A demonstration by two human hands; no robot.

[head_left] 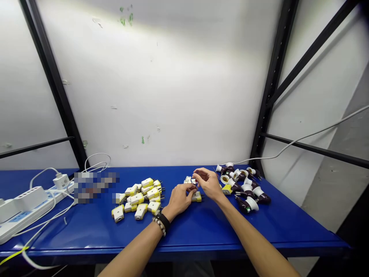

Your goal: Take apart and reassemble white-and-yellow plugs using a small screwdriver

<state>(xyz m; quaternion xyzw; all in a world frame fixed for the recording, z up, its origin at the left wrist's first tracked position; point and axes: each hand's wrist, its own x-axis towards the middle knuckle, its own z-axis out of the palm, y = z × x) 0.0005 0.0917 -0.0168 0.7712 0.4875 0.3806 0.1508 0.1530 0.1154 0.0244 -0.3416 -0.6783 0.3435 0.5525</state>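
Observation:
My left hand (181, 199) and my right hand (210, 184) meet above the blue table, fingers pinched together. Between the fingertips is something small and dark, too small to name. Just behind them lie small white pieces (188, 179), partly covered by my fingers. A white and yellow plug (197, 197) with metal pins lies below my hands, its left end hidden by my left hand. To the left is a loose pile of similar white and yellow plugs (136, 199). A yellow piece (227, 189) sits just right of my right wrist.
Several dark lamp holders with white sockets (247, 190) are heaped at the right. On the left, a white power strip (34, 207) carries adapters and loose white cables. Black shelf posts (266, 96) and a white back wall (173, 77) bound the blue tabletop (198, 232).

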